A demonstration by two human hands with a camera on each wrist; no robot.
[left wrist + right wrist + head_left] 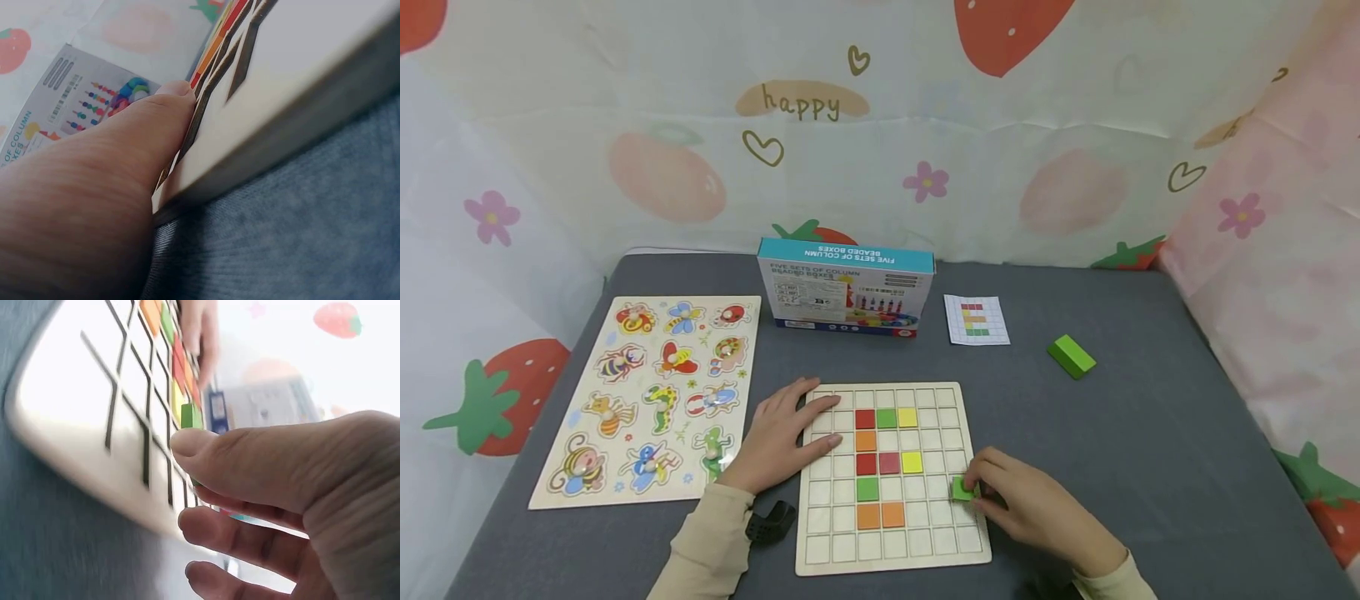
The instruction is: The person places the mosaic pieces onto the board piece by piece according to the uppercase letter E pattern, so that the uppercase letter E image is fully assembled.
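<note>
A white grid board (pixel 919 546) lies in front of me in the head view. Red, orange, green, yellow and pink square tiles fill several of its cells, among them an orange tile (pixel 892 515). My left hand (pixel 784 442) rests on the board's left edge, fingers spread over the border; in the left wrist view its thumb (pixel 144 128) lies along that edge. Over the right edge, my right hand (pixel 1030 504) pinches a small green tile (pixel 960 490) between thumb and fingers. The right wrist view shows this green tile (pixel 187 415) beyond the thumb tip.
To the left lies an insect puzzle board (pixel 647 467). A blue-topped box (pixel 846 292) stands behind the grid board, with a small pattern card (pixel 976 320) beside it. A green block (pixel 1072 357) sits at the right on the grey tabletop (pixel 1165 467).
</note>
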